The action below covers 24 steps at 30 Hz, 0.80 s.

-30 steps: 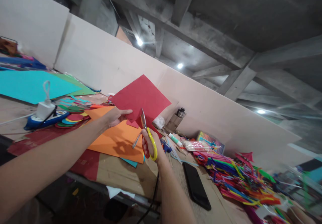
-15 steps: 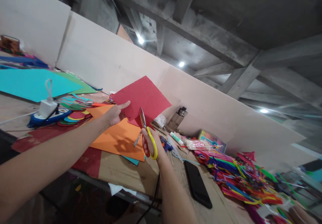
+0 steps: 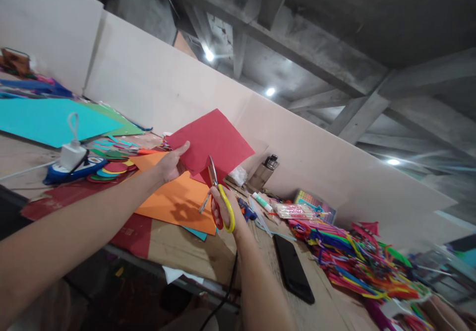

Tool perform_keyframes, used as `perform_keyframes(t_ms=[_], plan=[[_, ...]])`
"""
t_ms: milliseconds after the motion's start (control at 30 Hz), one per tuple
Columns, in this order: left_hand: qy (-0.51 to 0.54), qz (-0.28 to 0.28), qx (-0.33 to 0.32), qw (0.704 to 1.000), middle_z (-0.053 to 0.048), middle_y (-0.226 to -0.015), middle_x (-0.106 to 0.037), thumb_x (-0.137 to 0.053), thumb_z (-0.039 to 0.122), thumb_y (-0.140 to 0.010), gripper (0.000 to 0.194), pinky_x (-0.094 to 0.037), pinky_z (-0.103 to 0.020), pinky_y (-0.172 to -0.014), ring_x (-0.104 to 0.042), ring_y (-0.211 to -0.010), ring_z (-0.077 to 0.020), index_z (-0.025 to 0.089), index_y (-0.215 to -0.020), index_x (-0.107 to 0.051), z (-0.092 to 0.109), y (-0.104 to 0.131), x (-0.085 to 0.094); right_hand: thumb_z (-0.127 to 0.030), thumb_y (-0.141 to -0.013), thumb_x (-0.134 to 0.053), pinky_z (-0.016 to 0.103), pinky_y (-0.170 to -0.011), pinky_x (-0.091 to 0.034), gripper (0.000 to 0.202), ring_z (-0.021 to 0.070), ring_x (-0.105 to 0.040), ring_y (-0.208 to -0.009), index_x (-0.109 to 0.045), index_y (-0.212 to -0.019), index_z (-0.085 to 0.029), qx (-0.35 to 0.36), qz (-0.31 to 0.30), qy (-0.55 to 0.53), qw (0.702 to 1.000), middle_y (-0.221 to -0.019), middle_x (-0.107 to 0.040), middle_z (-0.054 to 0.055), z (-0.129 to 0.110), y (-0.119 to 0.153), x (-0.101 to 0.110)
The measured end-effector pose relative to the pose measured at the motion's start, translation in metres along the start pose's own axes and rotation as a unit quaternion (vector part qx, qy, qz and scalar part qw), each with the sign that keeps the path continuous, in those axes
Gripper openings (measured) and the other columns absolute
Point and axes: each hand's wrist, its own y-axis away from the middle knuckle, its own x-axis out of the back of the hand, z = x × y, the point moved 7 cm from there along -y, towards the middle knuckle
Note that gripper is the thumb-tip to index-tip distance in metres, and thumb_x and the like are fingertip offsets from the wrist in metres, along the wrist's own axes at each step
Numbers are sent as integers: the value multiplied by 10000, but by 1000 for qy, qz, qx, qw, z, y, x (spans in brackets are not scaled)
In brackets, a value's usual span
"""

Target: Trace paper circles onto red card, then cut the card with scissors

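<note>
My left hand (image 3: 173,165) grips a sheet of red paper (image 3: 211,137) by its lower left side, thumb on the front face. The sheet is held up tilted above the table. In my right hand (image 3: 227,207) is a pair of scissors (image 3: 227,211) with one yellow and one red handle loop. Its blades point up at the lower edge of the red paper, and a flap hangs beside them. Beneath both hands lies orange paper (image 3: 174,202), with a corner of blue paper showing under it.
A black phone (image 3: 293,269) lies right of my right forearm, near a heap of colourful pipe cleaners (image 3: 357,256). A glue stick (image 3: 262,201) and dark bottle (image 3: 263,172) stand farther back. Left are paper discs (image 3: 111,168), a white plug (image 3: 72,156) and turquoise paper (image 3: 52,120).
The view has shifted slightly. Both hands keep their hold on the red paper and the scissors, and the blades stay at nearly the same spot on the sheet.
</note>
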Motion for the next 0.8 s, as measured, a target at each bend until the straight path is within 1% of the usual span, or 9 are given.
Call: perform_keyframes(t_ms=[100, 200, 267, 333, 467, 533, 667, 733, 800], plan=[[-27, -13, -16, 999, -79, -930, -788, -626, 102, -879, 158, -631, -258, -733, -744, -756, -162, 119, -1004, -721, 0, 1, -2, -604, -884, -470, 165, -254, -305, 392, 73, -380, -292, -515, -916, -216, -6, 5, 1, 1000, -508, -454, -98, -1, 0, 1], [-44, -11, -32, 998, -70, -922, -787, -641, 50, -842, 241, -629, -257, -706, -735, -722, -156, 131, -1057, -716, 2, 2, -4, -582, -895, -456, 166, -254, -298, 371, 74, -383, -289, -508, -897, -215, -1, 4, 21, 1000, -501, -450, -96, -2, 0, 2], [-50, -5, -38, 998, -64, -928, -787, -653, 43, -828, 309, -627, -260, -710, -734, -731, -158, 151, -1113, -705, 3, 3, -4, -588, -894, -449, 163, -255, -289, 379, 71, -379, -291, -504, -886, -213, -4, 5, 33, 999, -497, -444, -96, -3, 1, 2], [-56, -3, -42, 998, -61, -951, -786, -674, 38, -806, 383, -626, -277, -753, -738, -770, -169, 169, -1166, -688, 5, 3, -4, -596, -890, -453, 160, -260, -292, 387, 65, -369, -294, -497, -871, -212, -11, 7, 36, 999, -499, -441, -96, -3, 1, 3], [-66, -15, -48, 997, -64, -1013, -779, -723, 35, -756, 487, -619, -319, -824, -740, -841, -193, 188, -1215, -662, 7, 0, -3, -622, -882, -464, 159, -267, -297, 408, 61, -367, -290, -484, -859, -215, -13, 6, 50, 999, -498, -448, -96, -3, 1, 4], [-71, -16, -43, 996, -66, -1003, -779, -725, 40, -753, 463, -622, -309, -796, -738, -818, -188, 179, -1191, -671, 7, -3, 1, -630, -877, -474, 161, -270, -301, 414, 62, -375, -292, -480, -854, -216, -10, 5, 58, 998, -494, -451, -95, -3, 1, 4], [-90, -9, -30, 995, -89, -970, -778, -695, 47, -775, 309, -622, -291, -753, -734, -805, -192, 125, -1073, -706, 6, -10, 8, -621, -868, -514, 158, -281, -302, 408, 58, -386, -299, -476, -832, -216, -4, 3, 65, 998, -493, -448, -90, -7, 4, 3], [-97, -13, -35, 995, -110, -994, -772, -692, 49, -776, 252, -621, -308, -773, -731, -846, -209, 101, -1022, -710, 6, -13, 4, -609, -871, -520, 157, -276, -288, 400, 56, -378, -299, -484, -833, -213, 3, 18, 56, 998, -496, -445, -87, -12, 4, 6], [-89, -29, -53, 994, -118, -1030, -765, -703, 72, -782, 244, -618, -345, -819, -722, -929, -236, 100, -1024, -703, 6, -15, -6, -631, -870, -506, 163, -272, -293, 423, 60, -386, -302, -509, -873, -208, -4, 20, 41, 999, -508, -453, -85, -15, 3, 9]])
